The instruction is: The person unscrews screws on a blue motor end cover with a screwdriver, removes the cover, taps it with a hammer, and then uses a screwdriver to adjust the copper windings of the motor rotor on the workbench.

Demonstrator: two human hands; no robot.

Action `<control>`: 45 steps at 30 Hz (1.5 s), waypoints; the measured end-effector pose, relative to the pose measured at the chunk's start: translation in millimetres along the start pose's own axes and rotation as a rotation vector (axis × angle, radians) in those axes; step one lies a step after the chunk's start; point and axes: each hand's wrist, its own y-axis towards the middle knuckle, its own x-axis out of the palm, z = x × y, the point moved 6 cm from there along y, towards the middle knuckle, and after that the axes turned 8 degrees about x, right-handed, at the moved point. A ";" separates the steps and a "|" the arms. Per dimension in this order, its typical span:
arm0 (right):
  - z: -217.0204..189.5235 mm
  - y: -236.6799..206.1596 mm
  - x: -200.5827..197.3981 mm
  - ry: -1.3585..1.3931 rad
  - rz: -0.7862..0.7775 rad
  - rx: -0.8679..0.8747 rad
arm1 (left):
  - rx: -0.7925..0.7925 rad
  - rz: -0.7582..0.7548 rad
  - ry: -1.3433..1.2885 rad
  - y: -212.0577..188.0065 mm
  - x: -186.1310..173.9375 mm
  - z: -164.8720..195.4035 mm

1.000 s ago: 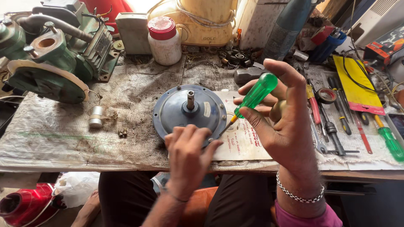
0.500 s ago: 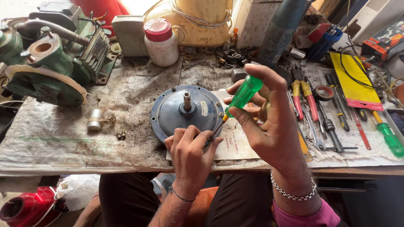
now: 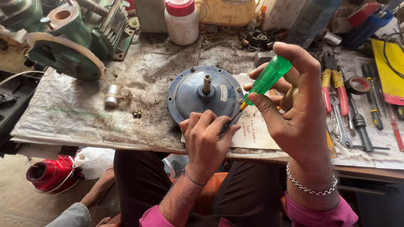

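Observation:
A round blue-grey motor cover (image 3: pixel 189 94) with a short centre shaft (image 3: pixel 206 83) lies flat on the worn bench cloth (image 3: pixel 84 113). My right hand (image 3: pixel 294 109) grips a screwdriver with a translucent green handle (image 3: pixel 267 77), its shaft slanting down-left to the cover's near right rim. My left hand (image 3: pixel 206 143) rests on that near rim, fingertips pinched around the screwdriver's tip; the tip itself is hidden by the fingers. A sheet of printed paper (image 3: pixel 256 132) lies under the cover's right side.
A green motor body (image 3: pixel 63 50) sits at the back left, a white jar with a red lid (image 3: pixel 182 21) behind the cover. Small screws (image 3: pixel 136 112) and a metal cylinder (image 3: pixel 111 94) lie left of it. Pliers, wrenches and screwdrivers (image 3: pixel 349 109) crowd the right. A red part (image 3: pixel 48 174) is on the floor.
The screwdriver has come down from mid-air to the cover's near right rim. My left hand has moved up onto the rim and closed around the tip.

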 end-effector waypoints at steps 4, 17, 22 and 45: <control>-1.1 4.2 4.6 -0.001 0.031 0.063 | 0.005 0.012 -0.008 0.2 -3.2 -2.3; -19.3 7.1 30.3 -0.136 -0.065 -0.068 | 0.017 0.017 -0.024 0.5 -15.0 -8.0; -24.2 8.9 32.8 -0.329 0.022 -0.010 | 0.031 0.021 -0.035 -0.9 -22.3 -13.0; -36.7 2.6 35.5 -0.133 -0.002 -0.029 | 0.089 -0.051 -0.091 0.9 -29.2 -1.1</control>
